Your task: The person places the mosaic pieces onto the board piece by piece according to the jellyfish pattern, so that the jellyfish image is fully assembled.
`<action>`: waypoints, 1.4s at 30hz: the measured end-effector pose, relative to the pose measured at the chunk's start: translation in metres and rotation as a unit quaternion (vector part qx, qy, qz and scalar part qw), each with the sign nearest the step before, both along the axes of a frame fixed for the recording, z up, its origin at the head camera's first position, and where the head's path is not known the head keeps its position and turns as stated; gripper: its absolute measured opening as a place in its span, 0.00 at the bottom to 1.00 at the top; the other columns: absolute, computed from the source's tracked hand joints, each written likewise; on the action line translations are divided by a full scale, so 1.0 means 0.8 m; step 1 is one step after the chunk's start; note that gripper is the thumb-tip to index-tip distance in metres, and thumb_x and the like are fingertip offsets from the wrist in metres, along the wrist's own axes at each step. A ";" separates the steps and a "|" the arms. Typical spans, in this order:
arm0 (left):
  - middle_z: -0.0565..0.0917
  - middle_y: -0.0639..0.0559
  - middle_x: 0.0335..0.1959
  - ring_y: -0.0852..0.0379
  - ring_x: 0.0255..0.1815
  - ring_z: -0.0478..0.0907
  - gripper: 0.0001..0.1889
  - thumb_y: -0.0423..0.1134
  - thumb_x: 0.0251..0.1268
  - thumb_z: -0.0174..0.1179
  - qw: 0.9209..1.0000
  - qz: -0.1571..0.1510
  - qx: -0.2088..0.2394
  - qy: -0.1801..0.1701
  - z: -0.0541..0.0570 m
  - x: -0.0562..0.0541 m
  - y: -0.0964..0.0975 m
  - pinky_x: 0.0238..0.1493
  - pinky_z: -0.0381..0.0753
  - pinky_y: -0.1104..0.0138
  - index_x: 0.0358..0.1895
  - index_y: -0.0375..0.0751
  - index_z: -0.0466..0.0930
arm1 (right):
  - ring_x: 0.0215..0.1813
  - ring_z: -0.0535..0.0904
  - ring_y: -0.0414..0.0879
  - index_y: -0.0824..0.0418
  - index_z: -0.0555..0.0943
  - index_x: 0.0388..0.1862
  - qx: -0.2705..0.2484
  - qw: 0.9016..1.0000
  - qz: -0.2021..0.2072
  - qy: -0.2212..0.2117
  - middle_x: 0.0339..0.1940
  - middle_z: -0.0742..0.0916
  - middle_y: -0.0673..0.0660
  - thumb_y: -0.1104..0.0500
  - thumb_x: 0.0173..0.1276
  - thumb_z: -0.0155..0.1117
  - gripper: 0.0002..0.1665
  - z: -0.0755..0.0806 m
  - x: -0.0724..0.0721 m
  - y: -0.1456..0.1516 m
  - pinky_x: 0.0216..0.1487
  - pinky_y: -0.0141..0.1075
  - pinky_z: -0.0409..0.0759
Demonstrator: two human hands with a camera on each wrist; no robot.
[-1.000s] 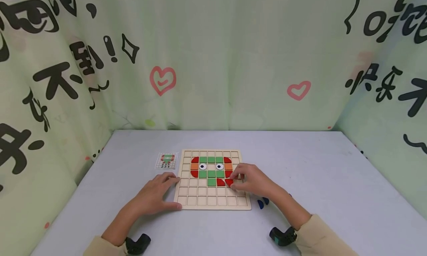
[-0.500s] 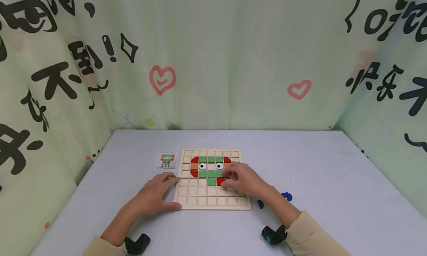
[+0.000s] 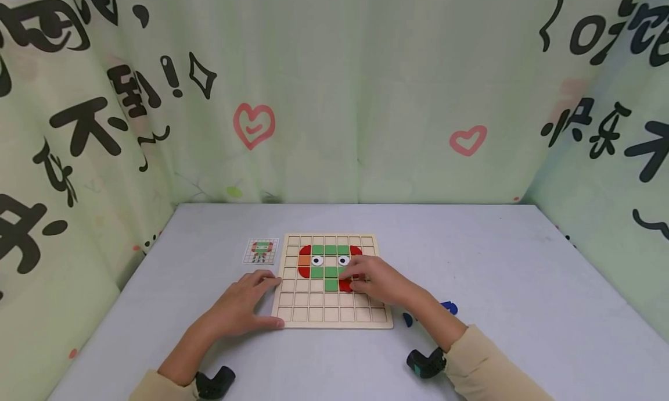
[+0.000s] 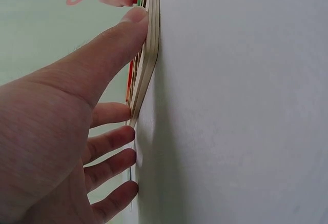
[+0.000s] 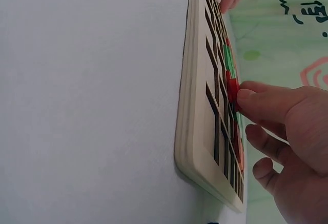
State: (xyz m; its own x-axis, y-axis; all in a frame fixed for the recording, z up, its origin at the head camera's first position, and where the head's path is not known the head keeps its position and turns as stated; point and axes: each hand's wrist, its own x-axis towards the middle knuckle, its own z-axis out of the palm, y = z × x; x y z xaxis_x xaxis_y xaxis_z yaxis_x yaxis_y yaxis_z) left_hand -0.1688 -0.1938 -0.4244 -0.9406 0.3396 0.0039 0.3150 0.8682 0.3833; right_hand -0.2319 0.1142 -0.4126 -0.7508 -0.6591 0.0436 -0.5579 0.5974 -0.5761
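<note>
A pale wooden grid board [image 3: 302, 315] lies on the table, with red, green and orange tiles and two eye tiles forming a face in its upper half. My left hand [image 3: 245, 303] rests at its left side, thumb on the near corner and the other fingers along the edge, all loosely extended. My right hand [image 3: 380, 280] is over the board's right half and pinches a small red tile [image 5: 233, 90] between thumb and index finger, right at the grid. Its other fingers are bent in the right wrist view. The right-hand part of the face is partly hidden under this hand.
A small picture card [image 3: 261, 251] with a similar tile figure lies left of the board. Blue pieces [image 3: 407, 319] lie off the board's near right corner, and another blue piece [image 3: 450, 307] shows beyond the right forearm. A printed curtain [image 3: 360, 99] surrounds the table.
My right hand has shifted left over the board with the red tile, to beside the green tile below the face. Its forearm has uncovered a blue piece. My left hand has stayed put.
</note>
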 end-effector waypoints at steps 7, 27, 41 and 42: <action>0.71 0.52 0.64 0.50 0.64 0.68 0.44 0.63 0.44 0.72 1.000 0.000 0.004 0.000 -0.002 0.000 -0.001 0.63 0.69 0.49 0.66 0.48 0.71 | 0.43 0.78 0.41 0.55 0.85 0.44 -0.004 0.999 -0.033 0.003 0.39 0.86 0.46 0.60 0.63 0.69 0.10 -0.001 0.001 -0.007 0.45 0.32 0.79; 0.71 0.52 0.64 0.50 0.65 0.68 0.43 0.62 0.44 0.72 1.000 0.000 0.005 -0.006 -0.002 0.000 -0.001 0.63 0.69 0.50 0.66 0.48 0.71 | 0.50 0.79 0.44 0.54 0.86 0.42 -0.023 0.999 -0.023 0.007 0.46 0.85 0.48 0.63 0.63 0.68 0.09 -0.004 0.000 -0.011 0.50 0.37 0.80; 0.71 0.51 0.64 0.50 0.64 0.68 0.43 0.62 0.45 0.71 1.000 -0.005 0.004 -0.002 0.000 0.000 -0.001 0.62 0.69 0.49 0.66 0.47 0.71 | 0.48 0.79 0.42 0.53 0.88 0.40 -0.028 0.999 -0.020 0.028 0.43 0.87 0.47 0.62 0.61 0.70 0.08 -0.003 0.002 -0.036 0.46 0.33 0.78; 0.71 0.51 0.64 0.50 0.63 0.68 0.43 0.62 0.45 0.71 1.000 -0.005 0.004 -0.002 0.000 0.000 -0.001 0.62 0.69 0.50 0.66 0.47 0.71 | 0.49 0.80 0.42 0.53 0.88 0.40 -0.029 0.999 -0.020 0.029 0.43 0.87 0.47 0.62 0.61 0.70 0.09 -0.003 0.003 -0.038 0.47 0.34 0.79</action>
